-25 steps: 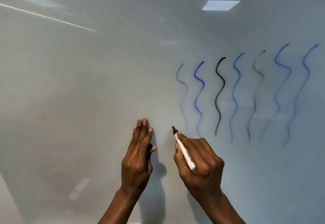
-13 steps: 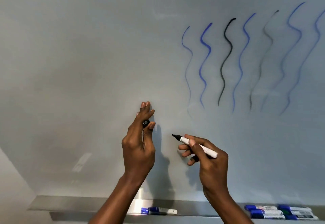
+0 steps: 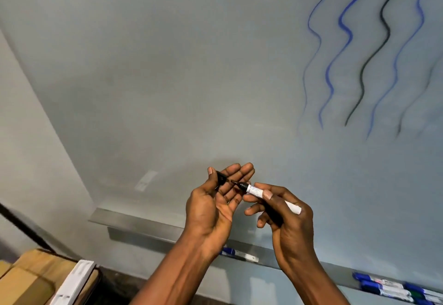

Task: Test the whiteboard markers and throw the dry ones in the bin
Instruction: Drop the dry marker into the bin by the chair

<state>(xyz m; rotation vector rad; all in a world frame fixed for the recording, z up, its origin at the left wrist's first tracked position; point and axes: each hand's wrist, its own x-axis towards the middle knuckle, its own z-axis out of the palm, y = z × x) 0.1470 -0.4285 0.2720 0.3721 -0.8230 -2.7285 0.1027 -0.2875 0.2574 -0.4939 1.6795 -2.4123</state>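
Marker [image 3: 257, 191] is gripped in the right hand [image 3: 287, 223], with the thumb laid on the white barrel, the fingers curled beneath and the nib bare. Its black cap [image 3: 221, 177] is pinched by the thumb against the nearly straight fingers of the left hand [image 3: 211, 209], palm turned up. Key relation noted: the barrel's long axis runs from lower right to upper left, with the nib aimed at the cap and just short of it; contact cannot be confirmed. Recapping is judged the step in hand, for which a short push along that axis would be needed. Both hands are held in front of the whiteboard [image 3: 191, 65], apparently off its surface. Wavy test strokes [image 3: 374, 50], blue and black, some faint, are seen at upper right. More markers [image 3: 393, 288] are laid on the metal tray [image 3: 143, 223] below. Cardboard boxes [image 3: 28, 278] are stacked at lower left. No bin is in view.
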